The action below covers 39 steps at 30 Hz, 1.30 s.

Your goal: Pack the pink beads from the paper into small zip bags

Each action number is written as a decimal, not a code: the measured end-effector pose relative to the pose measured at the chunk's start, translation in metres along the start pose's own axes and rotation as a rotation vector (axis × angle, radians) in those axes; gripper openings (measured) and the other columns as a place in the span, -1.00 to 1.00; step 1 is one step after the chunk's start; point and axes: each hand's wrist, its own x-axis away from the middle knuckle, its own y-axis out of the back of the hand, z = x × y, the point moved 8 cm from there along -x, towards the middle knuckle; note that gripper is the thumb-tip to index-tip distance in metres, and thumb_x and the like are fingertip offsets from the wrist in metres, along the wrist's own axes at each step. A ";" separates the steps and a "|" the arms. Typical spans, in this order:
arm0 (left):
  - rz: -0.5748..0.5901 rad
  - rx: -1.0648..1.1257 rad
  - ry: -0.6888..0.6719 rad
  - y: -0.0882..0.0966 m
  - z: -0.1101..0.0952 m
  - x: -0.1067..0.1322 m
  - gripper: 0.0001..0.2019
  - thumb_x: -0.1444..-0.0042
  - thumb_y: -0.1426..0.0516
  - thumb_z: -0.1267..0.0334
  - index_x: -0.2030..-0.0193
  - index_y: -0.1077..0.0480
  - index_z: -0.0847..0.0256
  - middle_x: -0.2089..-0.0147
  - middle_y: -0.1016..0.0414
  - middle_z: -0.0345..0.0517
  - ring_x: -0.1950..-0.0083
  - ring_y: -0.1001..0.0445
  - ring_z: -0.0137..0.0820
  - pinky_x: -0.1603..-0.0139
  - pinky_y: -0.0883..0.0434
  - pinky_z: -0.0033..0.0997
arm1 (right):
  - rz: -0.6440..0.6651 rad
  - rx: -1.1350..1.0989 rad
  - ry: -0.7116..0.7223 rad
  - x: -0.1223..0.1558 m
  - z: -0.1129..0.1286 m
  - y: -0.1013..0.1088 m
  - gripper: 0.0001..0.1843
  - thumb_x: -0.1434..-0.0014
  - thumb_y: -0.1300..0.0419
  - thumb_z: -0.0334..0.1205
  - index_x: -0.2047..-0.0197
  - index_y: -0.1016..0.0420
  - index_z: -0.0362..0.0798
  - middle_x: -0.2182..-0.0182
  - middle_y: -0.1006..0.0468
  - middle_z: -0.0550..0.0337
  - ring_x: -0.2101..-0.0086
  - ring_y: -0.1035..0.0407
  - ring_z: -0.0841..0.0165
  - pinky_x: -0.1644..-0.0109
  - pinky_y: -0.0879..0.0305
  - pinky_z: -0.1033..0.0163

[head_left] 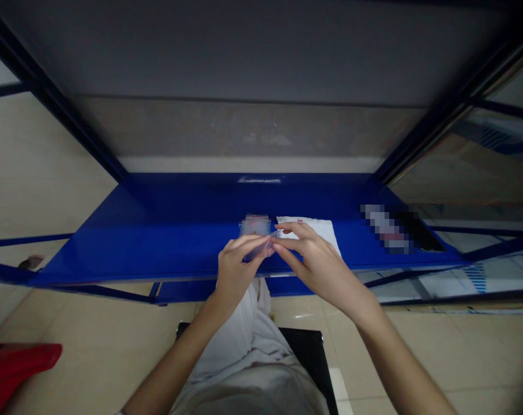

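Above the front edge of the blue shelf, a small clear plastic zip bag (260, 249) is held between my two hands. My left hand (236, 268) pinches it from the left, thumb and fingers closed on its side. From the right, the thumb and fingertips of my right hand (315, 259) close on its other edge. Whether anything is inside the bag I cannot make out. Just behind it lies a small pile of clear zip bags (256, 223). A white packet (324, 230) lies on the shelf, partly covered by my right hand.
The blue metal shelf (166, 230) spans the view, with blue posts at both sides and a grey panel (261, 52) above. A blurred-out dark item (421, 230) lies at the right end. Something red (19, 369) stands on the floor at lower left.
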 end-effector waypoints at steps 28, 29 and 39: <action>-0.013 0.487 0.474 -0.009 0.042 0.016 -0.82 -0.02 -0.20 0.17 0.42 -0.53 0.24 0.42 -0.58 -0.14 0.40 -0.51 -0.41 0.36 -0.47 -0.47 | 0.082 -0.273 -0.147 0.023 -0.147 -0.079 -0.61 -0.02 -0.26 -0.26 0.03 -0.50 -0.01 0.22 -0.46 0.09 0.33 -0.34 0.36 0.25 -0.28 0.25; -0.007 0.485 0.474 -0.010 0.042 0.016 -0.82 -0.03 -0.20 0.17 0.42 -0.53 0.24 0.42 -0.58 -0.14 0.41 -0.51 -0.41 0.37 -0.47 -0.47 | 0.088 -0.258 -0.139 0.022 -0.146 -0.079 -0.60 -0.03 -0.27 -0.23 0.02 -0.50 0.00 0.22 -0.46 0.09 0.32 -0.35 0.35 0.24 -0.28 0.25; 0.006 0.497 0.475 -0.015 0.045 0.016 -0.81 0.00 -0.22 0.15 0.47 -0.52 0.24 0.44 -0.58 -0.15 0.40 -0.52 -0.41 0.37 -0.47 -0.49 | -0.101 -0.247 -0.175 0.024 -0.138 -0.081 -0.83 -0.06 -0.26 -0.20 0.24 -0.61 0.03 0.35 -0.49 0.15 0.36 -0.38 0.36 0.27 -0.27 0.27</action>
